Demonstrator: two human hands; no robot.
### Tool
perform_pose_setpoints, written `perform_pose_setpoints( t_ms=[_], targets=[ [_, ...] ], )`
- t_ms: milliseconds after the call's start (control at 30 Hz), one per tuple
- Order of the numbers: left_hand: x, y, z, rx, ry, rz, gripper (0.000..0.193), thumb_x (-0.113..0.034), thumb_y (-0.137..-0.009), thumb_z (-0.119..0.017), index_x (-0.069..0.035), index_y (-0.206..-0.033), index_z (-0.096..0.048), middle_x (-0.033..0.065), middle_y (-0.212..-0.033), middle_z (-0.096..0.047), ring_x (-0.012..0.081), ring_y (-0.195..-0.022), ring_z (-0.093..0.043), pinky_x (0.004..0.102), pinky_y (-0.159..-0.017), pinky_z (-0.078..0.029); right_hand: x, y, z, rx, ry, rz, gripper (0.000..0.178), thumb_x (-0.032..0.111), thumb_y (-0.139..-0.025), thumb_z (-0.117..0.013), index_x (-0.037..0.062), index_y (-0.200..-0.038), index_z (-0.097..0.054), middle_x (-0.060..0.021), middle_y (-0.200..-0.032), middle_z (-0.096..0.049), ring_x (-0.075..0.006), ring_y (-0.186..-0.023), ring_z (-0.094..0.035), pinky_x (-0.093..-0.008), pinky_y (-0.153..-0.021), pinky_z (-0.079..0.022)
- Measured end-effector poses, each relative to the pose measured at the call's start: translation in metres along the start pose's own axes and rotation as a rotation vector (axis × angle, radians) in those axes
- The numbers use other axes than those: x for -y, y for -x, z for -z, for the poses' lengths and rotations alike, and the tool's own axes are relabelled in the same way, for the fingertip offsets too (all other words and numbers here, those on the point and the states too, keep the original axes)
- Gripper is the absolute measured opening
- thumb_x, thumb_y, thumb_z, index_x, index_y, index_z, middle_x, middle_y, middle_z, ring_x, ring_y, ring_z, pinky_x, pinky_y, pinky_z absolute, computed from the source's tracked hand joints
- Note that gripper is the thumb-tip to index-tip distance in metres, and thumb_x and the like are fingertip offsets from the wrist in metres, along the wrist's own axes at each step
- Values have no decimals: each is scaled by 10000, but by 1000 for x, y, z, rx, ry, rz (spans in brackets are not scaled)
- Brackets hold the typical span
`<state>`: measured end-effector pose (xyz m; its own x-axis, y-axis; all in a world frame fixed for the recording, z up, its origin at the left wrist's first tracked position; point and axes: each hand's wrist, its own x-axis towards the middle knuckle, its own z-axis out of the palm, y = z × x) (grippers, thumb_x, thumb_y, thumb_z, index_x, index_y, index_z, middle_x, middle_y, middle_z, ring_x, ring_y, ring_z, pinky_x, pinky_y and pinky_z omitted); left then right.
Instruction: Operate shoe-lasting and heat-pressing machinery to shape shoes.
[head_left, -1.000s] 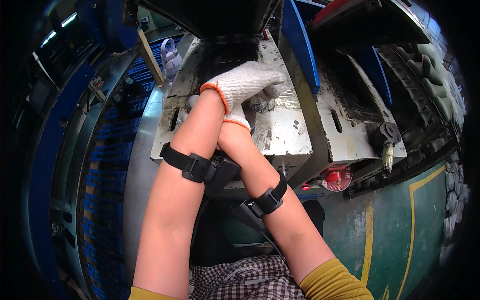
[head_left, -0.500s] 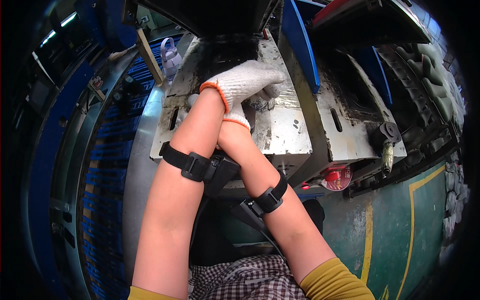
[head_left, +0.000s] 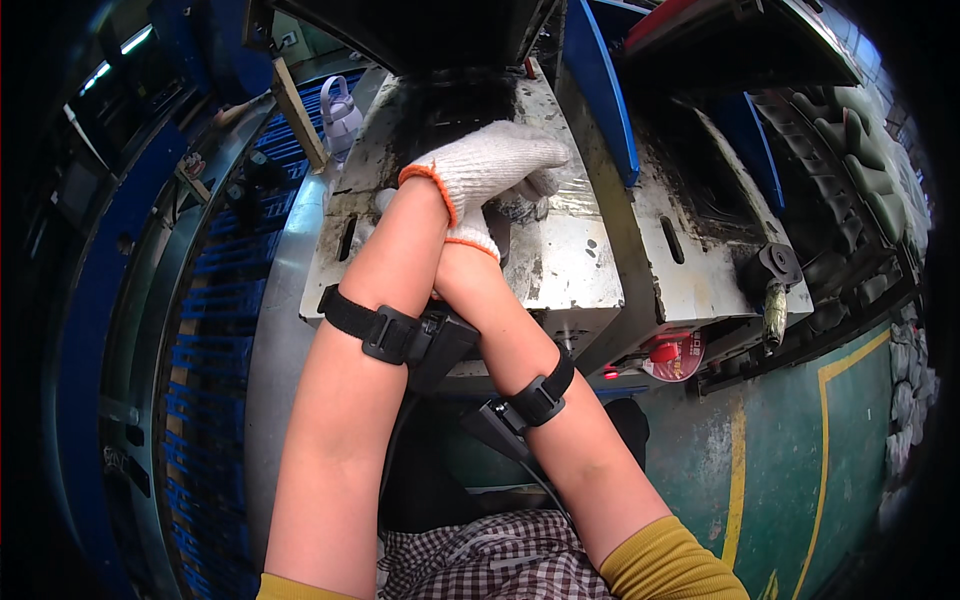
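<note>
Machine (head_left: 566,262) lies beneath left hand (head_left: 492,167), loosely outstretched, and crossed right hand (head_left: 474,228), whose grip I cannot tell.

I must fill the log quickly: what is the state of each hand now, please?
Left hand: gloved, nothing visibly held; open or closed cannot be told.
Right hand: mostly hidden by the left forearm; cannot be told.

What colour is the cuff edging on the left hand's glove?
The cuff edging is orange; the head view, the only one, shows it best.
</note>
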<state>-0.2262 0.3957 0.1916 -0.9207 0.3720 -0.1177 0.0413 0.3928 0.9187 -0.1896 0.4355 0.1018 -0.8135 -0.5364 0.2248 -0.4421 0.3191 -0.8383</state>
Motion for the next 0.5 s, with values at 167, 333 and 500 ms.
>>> perform_pose_setpoints(
  t_ms=[167,333,500],
  targets=[
    [-11,-7,-8,24,-14,-28,512,-456,-939,-673,-35,-1229,-667,157,-982,-720,239,-906,-718,346,-847,-573,1,5,16,-6,196,-20,729,418,-1020,-520,105,-1619,-249,-183,-1699,-139,-359,-1556,-170,-401,-1275,-139],
    [-1,-3,-2,9,-7,7,511,-457,-939,-672,-38,-1232,-667,160,-989,-720,238,-910,-718,344,-846,-573,-1,0,3,29,58,-50,733,421,-1024,-517,118,-1627,-229,-170,-1704,-130,-352,-1559,-164,-396,-1275,-136],
    [-8,-7,-7,29,6,-15,509,-447,-939,-676,-36,-1238,-666,161,-993,-720,240,-910,-719,344,-846,-575,4,2,15,23,145,-83,742,442,-1021,-509,117,-1626,-227,-171,-1704,-128,-353,-1558,-166,-400,-1275,-139]
  ],
)
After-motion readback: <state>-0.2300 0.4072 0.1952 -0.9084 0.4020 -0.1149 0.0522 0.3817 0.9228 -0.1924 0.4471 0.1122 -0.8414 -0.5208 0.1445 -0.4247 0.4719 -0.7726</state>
